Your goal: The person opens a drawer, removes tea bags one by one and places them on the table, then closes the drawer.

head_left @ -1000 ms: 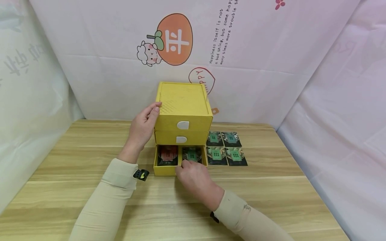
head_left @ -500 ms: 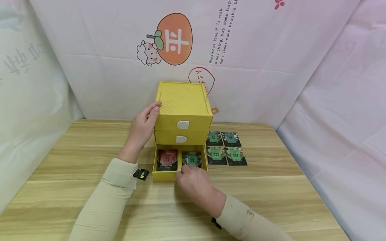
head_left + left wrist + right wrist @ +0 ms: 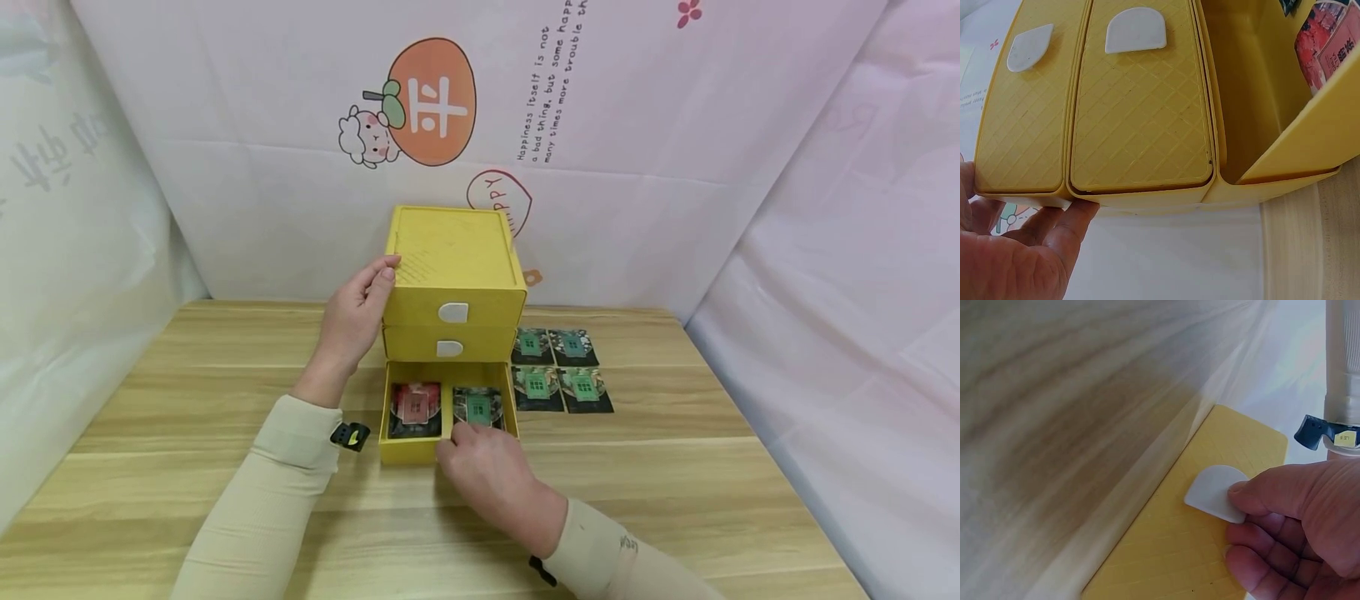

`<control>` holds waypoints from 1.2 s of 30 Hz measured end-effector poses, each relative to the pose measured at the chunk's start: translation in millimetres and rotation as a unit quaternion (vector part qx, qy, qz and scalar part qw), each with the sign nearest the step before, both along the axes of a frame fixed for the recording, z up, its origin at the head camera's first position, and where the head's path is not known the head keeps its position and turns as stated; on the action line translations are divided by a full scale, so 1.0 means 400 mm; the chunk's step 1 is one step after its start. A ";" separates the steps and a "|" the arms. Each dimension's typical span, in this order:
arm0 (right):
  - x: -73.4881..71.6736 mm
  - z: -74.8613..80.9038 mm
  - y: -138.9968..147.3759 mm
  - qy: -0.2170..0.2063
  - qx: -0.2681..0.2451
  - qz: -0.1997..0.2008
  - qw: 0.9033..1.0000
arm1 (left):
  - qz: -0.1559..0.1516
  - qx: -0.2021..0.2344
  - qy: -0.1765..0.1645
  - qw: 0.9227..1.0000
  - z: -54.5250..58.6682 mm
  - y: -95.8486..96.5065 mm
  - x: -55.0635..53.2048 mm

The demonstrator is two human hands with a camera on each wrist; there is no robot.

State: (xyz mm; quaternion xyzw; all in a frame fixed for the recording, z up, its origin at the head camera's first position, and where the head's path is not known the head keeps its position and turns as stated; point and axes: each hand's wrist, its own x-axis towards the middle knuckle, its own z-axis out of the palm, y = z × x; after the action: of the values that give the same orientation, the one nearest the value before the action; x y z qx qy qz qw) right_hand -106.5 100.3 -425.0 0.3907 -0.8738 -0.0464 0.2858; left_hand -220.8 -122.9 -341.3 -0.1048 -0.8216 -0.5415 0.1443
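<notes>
A yellow drawer box (image 3: 457, 246) stands at the back of the table; its lowest drawer (image 3: 397, 454) is pulled out toward me. Inside lie a red-and-black sachet (image 3: 415, 410) on the left and a green-and-black sachet (image 3: 477, 406) on the right, with a divider between. My left hand (image 3: 352, 317) rests against the box's upper left side, its fingers touching the side wall in the left wrist view. With thumb and fingers, my right hand (image 3: 491, 475) pinches the white drawer handle (image 3: 1216, 490) on the drawer's front. In the head view that hand hides the handle.
Several green-and-black sachets (image 3: 537, 387) lie in two rows on the wooden table (image 3: 675, 500), right of the box. Two upper drawers (image 3: 408, 308), each with a white tab, are shut. A white printed cloth (image 3: 300, 192) hangs behind and at both sides.
The lowest drawer has slid further out toward me, and my right hand has moved back with it. More of both sachets inside shows. My left hand stays on the box.
</notes>
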 end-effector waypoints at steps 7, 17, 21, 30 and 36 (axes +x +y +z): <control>0.011 -0.002 0.001 0.001 0.004 -0.002 1.000 | 0.002 0.001 -0.002 1.000 -0.002 0.000 0.000; 0.028 0.002 0.003 -0.014 0.008 -0.001 1.000 | 0.002 0.002 -0.006 1.000 -0.002 -0.001 0.000; 0.034 0.005 0.003 -0.021 0.017 -0.002 1.000 | 0.003 0.000 -0.008 1.000 -0.001 -0.001 0.000; 0.043 0.007 0.004 -0.027 0.023 -0.001 0.999 | 0.005 0.001 -0.005 1.000 0.000 0.000 -0.001; 0.044 0.013 0.005 -0.031 0.024 -0.001 0.999 | 0.005 -0.002 -0.004 1.000 0.002 0.000 0.000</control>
State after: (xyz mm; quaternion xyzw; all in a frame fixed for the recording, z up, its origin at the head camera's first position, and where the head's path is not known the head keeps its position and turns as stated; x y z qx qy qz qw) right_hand -88.8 102.3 -419.7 0.3976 -0.8812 -0.0560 0.2494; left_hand -220.7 -123.1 -340.6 -0.0990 -0.8237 -0.5397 0.1430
